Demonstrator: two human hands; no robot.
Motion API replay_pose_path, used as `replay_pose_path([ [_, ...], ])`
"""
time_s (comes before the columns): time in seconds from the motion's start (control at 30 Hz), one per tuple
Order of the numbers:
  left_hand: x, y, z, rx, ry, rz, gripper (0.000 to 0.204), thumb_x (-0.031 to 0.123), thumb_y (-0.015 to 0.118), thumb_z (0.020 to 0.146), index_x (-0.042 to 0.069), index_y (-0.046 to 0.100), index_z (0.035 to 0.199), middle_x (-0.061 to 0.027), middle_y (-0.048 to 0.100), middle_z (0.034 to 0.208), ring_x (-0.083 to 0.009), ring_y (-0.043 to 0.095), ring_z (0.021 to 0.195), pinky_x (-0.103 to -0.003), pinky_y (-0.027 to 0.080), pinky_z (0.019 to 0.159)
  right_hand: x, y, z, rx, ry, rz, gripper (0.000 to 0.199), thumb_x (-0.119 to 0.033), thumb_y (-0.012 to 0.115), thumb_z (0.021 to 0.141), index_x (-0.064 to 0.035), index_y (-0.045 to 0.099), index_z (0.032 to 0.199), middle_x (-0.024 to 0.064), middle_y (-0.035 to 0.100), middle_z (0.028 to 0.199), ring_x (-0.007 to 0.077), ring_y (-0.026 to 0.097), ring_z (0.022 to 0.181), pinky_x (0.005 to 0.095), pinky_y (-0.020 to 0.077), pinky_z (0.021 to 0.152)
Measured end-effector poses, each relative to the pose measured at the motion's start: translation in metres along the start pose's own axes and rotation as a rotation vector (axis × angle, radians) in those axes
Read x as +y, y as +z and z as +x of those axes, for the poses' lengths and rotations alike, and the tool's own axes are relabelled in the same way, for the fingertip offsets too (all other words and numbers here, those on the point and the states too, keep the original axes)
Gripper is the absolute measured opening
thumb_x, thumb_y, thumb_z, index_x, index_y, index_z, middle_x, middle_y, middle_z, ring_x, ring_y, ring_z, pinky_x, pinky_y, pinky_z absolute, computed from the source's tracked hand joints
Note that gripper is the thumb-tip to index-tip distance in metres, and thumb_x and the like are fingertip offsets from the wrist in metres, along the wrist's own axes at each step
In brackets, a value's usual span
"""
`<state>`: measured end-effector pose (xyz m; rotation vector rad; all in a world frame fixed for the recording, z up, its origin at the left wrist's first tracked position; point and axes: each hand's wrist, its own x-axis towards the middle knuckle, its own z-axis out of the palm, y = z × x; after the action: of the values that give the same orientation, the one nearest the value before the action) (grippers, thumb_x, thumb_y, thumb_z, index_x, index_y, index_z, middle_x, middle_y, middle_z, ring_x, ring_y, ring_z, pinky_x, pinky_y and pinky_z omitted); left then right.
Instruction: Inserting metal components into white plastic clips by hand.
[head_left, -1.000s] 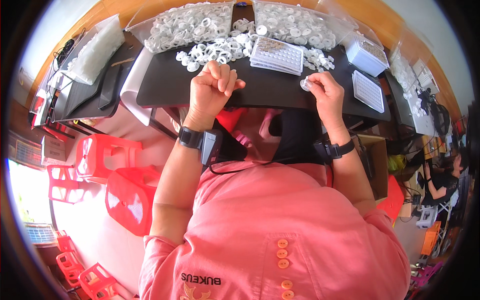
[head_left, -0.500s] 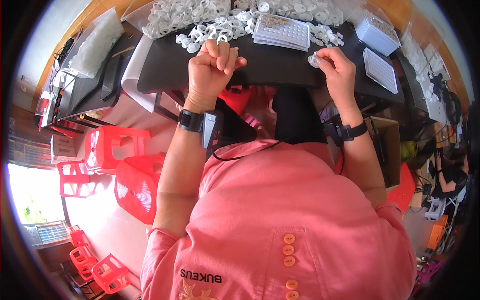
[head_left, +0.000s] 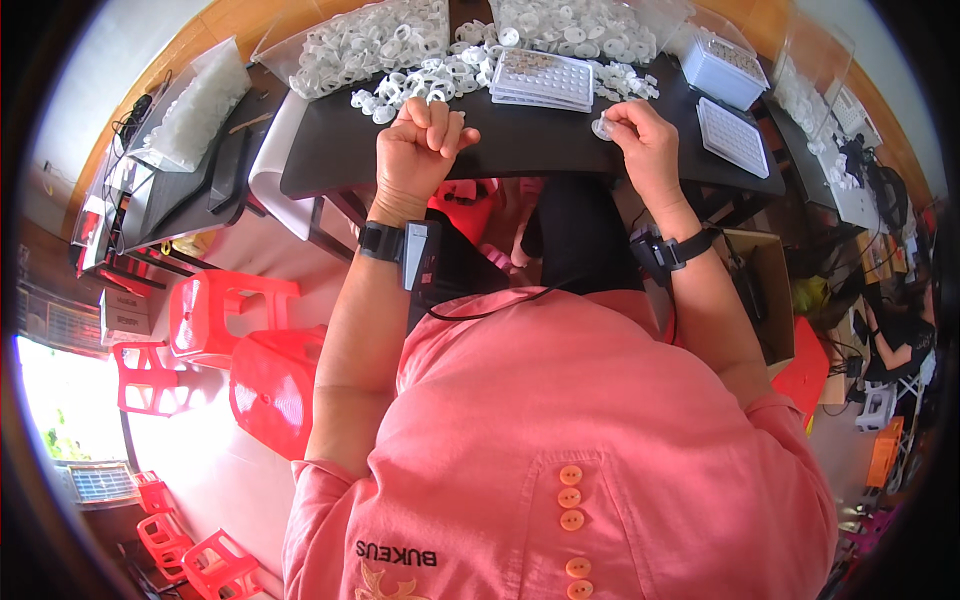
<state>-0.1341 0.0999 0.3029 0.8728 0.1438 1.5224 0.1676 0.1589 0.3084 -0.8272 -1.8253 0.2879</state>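
Observation:
My left hand (head_left: 418,150) is over the black table's (head_left: 500,140) front part, fingers curled in. Whatever lies in its grip, if anything, is hidden. To the right, my right hand (head_left: 645,140) pinches a small round whitish plastic piece (head_left: 602,128) between thumb and fingertips. Just beyond my left hand spreads a loose pile of white plastic rings (head_left: 440,75). A stack of white trays (head_left: 545,92) with round wells stands between and beyond the hands. Brownish round pieces fill the top tray's far rows. Small white parts (head_left: 625,82) lie beyond my right hand.
Clear bins of white parts (head_left: 365,45) line the far edge. At right are another welled tray (head_left: 733,137) and a white tub (head_left: 722,75). A long clear bin (head_left: 190,110) stands at left. Red stools (head_left: 275,390) occupy the floor; a cardboard box (head_left: 765,290) sits at right.
The view has shifted slightly, so the table items sit a little further left. My right hand keeps its pinch on the round piece; my left hand stays curled.

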Motion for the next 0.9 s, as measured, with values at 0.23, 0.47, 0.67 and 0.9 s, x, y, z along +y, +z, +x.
replay_pose_path([
  [0.23,0.0013,0.002,-0.0013,0.024,0.005,-0.016,0.016,-0.003,0.046,0.075,0.011,0.041,0.07,-0.0043,0.042,0.064,-0.0203,0.04,0.06,-0.044,0.047,0.081,-0.0001,-0.001,0.0001,-0.007,-0.007,0.024,0.011,0.002,0.073,0.081,-0.0022,0.066,0.088,0.0063,0.066,0.08,0.0182,0.066,0.069,0.0293,0.051,0.065],
  [0.47,0.0001,-0.0004,0.0025,0.011,-0.008,-0.082,0.015,-0.006,0.045,0.072,0.008,0.052,0.071,-0.0071,0.045,0.063,-0.0226,0.043,0.058,-0.048,0.053,0.079,-0.0009,-0.003,-0.0001,-0.023,0.026,0.02,0.009,0.002,0.071,0.083,-0.0003,0.066,0.09,0.0046,0.066,0.081,0.0139,0.063,0.07,0.0266,0.0493,0.066],
  [0.67,0.0012,0.0016,0.0007,-0.008,-0.01,-0.024,0.017,-0.003,0.046,0.076,0.011,0.043,0.069,-0.0037,0.043,0.064,-0.0198,0.041,0.06,-0.044,0.048,0.082,-0.0016,-0.0018,-0.0001,-0.027,0.019,0.007,0.008,0.002,0.071,0.085,0.001,0.067,0.092,0.0035,0.066,0.083,0.0108,0.062,0.072,0.0249,0.0486,0.068],
  [0.9,0.0008,0.0015,0.0001,0.021,-0.004,0.005,0.015,-0.004,0.046,0.075,0.01,0.043,0.07,-0.0045,0.042,0.064,-0.0205,0.04,0.06,-0.045,0.048,0.08,-0.0015,-0.0006,-0.0009,-0.001,0.015,-0.006,0.01,0.0,0.073,0.081,-0.0034,0.067,0.089,0.0056,0.066,0.08,0.0174,0.066,0.069,0.0286,0.051,0.065],
])
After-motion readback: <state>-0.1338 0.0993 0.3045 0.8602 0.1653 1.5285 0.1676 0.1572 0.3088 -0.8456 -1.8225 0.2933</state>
